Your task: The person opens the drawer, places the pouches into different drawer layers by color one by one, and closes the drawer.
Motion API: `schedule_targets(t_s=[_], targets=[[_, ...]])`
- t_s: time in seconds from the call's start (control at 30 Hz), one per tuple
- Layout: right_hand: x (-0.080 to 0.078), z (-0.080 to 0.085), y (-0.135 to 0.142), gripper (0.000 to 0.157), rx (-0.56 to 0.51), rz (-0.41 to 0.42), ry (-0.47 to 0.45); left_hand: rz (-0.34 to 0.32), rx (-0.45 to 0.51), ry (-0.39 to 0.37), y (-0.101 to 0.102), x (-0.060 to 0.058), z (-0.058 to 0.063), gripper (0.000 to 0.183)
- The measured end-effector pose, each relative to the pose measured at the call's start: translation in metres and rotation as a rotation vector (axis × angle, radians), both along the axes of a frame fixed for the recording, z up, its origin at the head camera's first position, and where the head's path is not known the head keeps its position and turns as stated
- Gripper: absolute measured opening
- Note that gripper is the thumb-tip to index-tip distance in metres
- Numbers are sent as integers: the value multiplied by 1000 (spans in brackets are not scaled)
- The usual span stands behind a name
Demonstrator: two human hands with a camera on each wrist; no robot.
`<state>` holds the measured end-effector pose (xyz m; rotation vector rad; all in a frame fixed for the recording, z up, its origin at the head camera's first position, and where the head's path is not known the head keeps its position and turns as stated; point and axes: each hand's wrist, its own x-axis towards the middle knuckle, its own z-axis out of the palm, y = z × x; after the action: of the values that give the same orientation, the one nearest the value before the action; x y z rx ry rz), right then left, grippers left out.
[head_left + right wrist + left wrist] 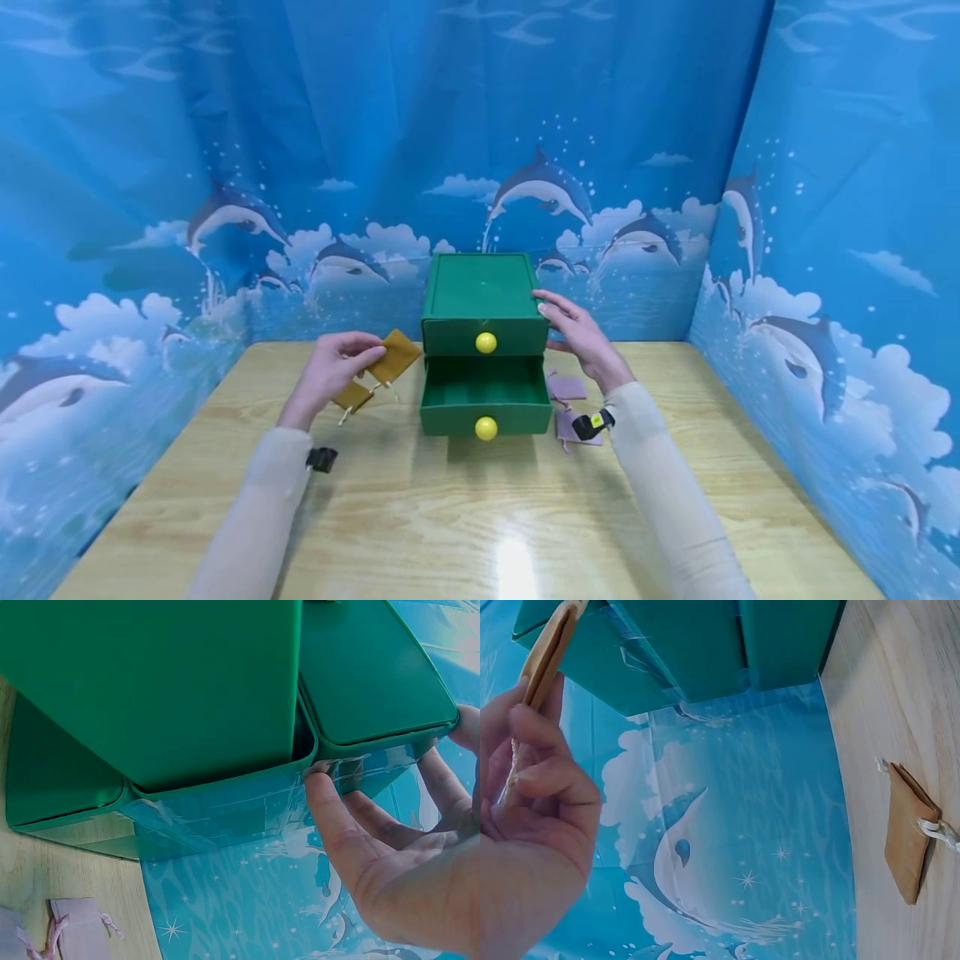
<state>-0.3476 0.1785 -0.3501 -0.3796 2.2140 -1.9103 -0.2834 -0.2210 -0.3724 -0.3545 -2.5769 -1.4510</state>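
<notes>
The left hand pinches a mustard pouch between thumb and fingers, holding it in the air just left of the green cabinet; another mustard pouch lies on the table nearby. The right hand, fingers spread and gripping nothing, touches the cabinet's right side, seemingly as a brace. That contact is best kept light but firm (a cabinet like this could probably slide at a nudge). For a clean carry past the pulled-out drawer, the pinch should stay near the pouch's edge, the drawstring clear of the 2 yellow knobs, and the pouch above the drawer wall. On the right, the forearm should avoid brushing the 2 purple pouches
</notes>
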Motion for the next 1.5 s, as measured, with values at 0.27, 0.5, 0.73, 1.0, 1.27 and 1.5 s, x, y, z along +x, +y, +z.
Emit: schedule_targets(t_s=[0.27, 0.5, 0.73, 1.0, 1.27, 1.5], targets=[[1, -1, 0, 54, 2, 0, 6, -12, 55, 27, 4, 5, 4, 36], [0, -2, 0, 54, 0, 6, 15, -51, 70, 39, 7, 11, 9, 31], [0, -2, 1, 52, -2, 5, 12, -102, 105, 36, 11, 12, 13, 27], [1, -1, 0, 52, -9, 4, 7, -183, 77, 53, 27, 11, 12, 22], [3, 0, 0, 51, -6, -4, 10, -191, 98, 53, 46, 12, 11, 25], [2, 0, 0, 53, -5, 7, 5, -214, 115, 49, 61, 11, 5, 22]])
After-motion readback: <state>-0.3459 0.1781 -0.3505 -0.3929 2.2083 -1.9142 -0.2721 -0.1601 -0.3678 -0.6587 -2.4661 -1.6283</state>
